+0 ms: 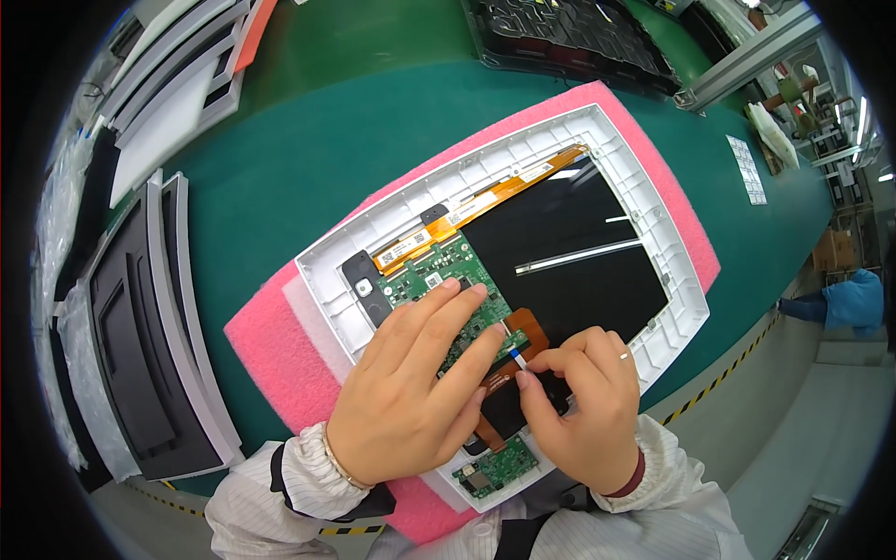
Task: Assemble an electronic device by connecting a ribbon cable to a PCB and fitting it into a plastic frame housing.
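Note:
A white plastic display housing (686, 327) lies with its inside facing up, holding a black panel (579, 252). My left hand (406, 392) rests with fingers spread over the green circuit board (471, 261), partly covering it. At the board's near right edge my right hand (593, 401) pinches a small flat ribbon cable (519, 357) with a blue end between thumb and forefinger. Whether the cable sits in a connector cannot be made out. Beside it is a brown flex cable (530, 329). A long orange flex strip (499, 198) runs along the board's far side. A smaller green board (504, 467) lies nearest me.
Pink foam (261, 345) lies under the housing on the green table (280, 159). Dark panels with grey frames (140, 327) stand at the left. A black molded tray (579, 37) sits at the back, near a metal post (747, 61). A person in blue (851, 303) is far right.

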